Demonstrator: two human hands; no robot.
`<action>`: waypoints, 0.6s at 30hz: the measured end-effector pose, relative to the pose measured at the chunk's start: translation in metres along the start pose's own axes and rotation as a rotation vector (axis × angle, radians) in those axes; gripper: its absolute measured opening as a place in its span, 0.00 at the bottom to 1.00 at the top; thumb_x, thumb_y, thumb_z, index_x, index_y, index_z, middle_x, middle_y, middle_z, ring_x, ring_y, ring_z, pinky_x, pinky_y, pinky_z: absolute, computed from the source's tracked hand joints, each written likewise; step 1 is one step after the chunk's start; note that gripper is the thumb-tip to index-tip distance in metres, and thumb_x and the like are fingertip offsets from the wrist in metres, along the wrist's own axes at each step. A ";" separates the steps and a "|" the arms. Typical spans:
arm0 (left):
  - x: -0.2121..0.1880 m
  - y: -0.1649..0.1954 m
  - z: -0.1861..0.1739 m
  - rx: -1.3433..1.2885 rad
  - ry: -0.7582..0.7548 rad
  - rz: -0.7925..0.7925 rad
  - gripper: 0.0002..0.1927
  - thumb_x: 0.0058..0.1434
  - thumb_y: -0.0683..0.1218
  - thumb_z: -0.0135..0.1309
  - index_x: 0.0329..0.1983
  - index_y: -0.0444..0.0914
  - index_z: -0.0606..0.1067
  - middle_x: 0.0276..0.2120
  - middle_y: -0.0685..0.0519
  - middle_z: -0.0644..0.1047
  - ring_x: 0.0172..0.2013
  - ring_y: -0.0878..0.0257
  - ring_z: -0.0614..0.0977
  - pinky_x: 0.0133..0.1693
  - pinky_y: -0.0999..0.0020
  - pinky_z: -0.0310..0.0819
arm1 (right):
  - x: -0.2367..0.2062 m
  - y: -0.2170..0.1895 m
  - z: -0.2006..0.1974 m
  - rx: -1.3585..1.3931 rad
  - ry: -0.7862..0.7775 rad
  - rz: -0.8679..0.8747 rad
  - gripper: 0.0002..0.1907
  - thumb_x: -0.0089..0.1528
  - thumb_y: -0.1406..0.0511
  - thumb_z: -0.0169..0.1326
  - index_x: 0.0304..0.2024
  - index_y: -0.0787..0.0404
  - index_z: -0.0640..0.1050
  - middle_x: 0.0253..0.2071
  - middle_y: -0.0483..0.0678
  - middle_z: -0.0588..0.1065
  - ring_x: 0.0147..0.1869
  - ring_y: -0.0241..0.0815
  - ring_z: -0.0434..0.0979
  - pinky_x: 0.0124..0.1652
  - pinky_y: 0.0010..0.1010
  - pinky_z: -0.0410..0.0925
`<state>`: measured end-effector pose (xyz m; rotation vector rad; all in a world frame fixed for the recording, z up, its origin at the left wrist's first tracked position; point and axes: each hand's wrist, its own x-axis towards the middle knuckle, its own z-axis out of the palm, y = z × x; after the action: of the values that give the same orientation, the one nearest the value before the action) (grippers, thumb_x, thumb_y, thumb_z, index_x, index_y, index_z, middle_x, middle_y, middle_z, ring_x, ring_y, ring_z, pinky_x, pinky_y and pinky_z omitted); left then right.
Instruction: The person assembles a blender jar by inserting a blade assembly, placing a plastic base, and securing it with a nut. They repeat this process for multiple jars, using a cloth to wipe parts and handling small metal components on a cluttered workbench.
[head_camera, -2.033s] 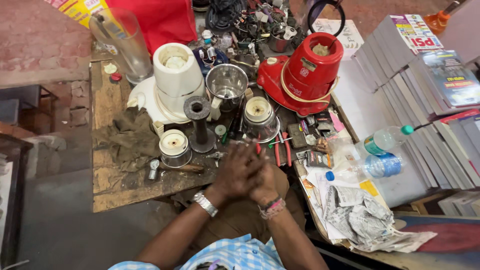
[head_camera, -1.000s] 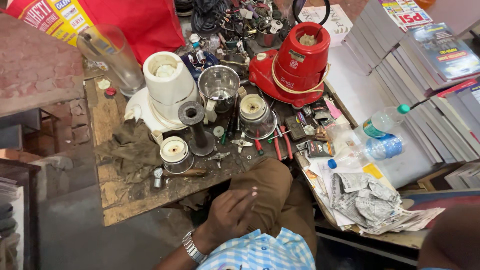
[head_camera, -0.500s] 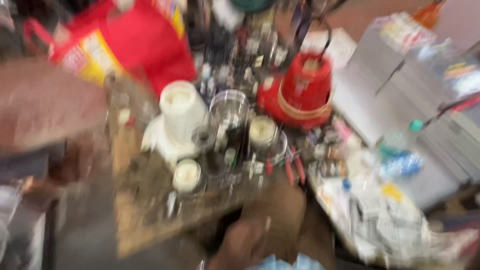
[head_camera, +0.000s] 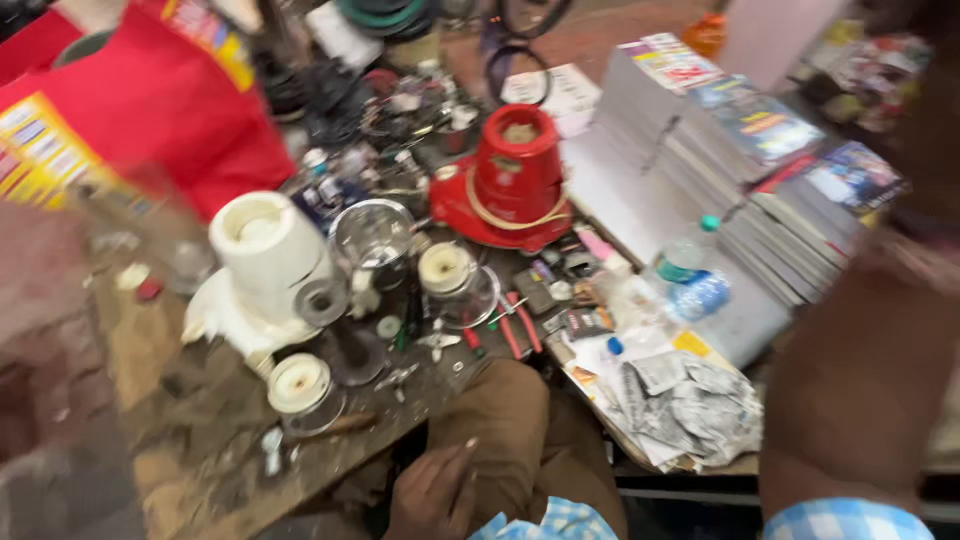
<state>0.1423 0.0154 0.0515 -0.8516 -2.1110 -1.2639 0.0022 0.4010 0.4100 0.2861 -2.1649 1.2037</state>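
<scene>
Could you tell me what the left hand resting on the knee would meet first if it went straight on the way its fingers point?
Probably the edge of the workbench: the left hand points up past the knee towards small blade parts. Blur leaves depth uncertain.

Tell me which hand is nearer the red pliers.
Left. The left hand rests on the lap just below the red pliers; the right hand is out of frame, only its raised forearm showing.

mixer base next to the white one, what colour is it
Red, seen in the head view: the mixer base, right of the white one.

Even daylight, motion-blurred, soft edges
</scene>
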 end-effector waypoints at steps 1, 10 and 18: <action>-0.005 -0.005 0.003 -0.016 -0.017 0.008 0.21 0.53 0.37 0.63 0.52 0.33 0.78 0.39 0.43 0.82 0.39 0.49 0.86 0.42 0.59 0.82 | 0.021 0.020 0.005 -0.024 -0.045 0.062 0.33 0.65 0.69 0.55 0.74 0.58 0.65 0.34 0.47 0.77 0.28 0.33 0.69 0.26 0.26 0.61; -0.044 -0.056 0.037 0.082 0.145 0.069 0.22 0.46 0.38 0.63 0.47 0.35 0.80 0.34 0.46 0.83 0.33 0.55 0.87 0.39 0.65 0.83 | 0.074 0.140 0.041 0.153 -0.188 0.568 0.37 0.65 0.70 0.54 0.77 0.55 0.62 0.28 0.46 0.77 0.22 0.29 0.69 0.21 0.22 0.63; -0.024 -0.041 0.022 0.054 0.079 -0.029 0.21 0.47 0.37 0.62 0.47 0.33 0.79 0.35 0.44 0.83 0.34 0.53 0.87 0.38 0.63 0.82 | 0.079 0.129 0.043 0.150 -0.182 0.477 0.37 0.66 0.71 0.52 0.78 0.62 0.60 0.29 0.48 0.78 0.24 0.30 0.71 0.23 0.21 0.64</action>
<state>0.1249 0.0148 0.0020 -0.7393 -2.0919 -1.2293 -0.1381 0.4462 0.3550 -0.0715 -2.3835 1.6625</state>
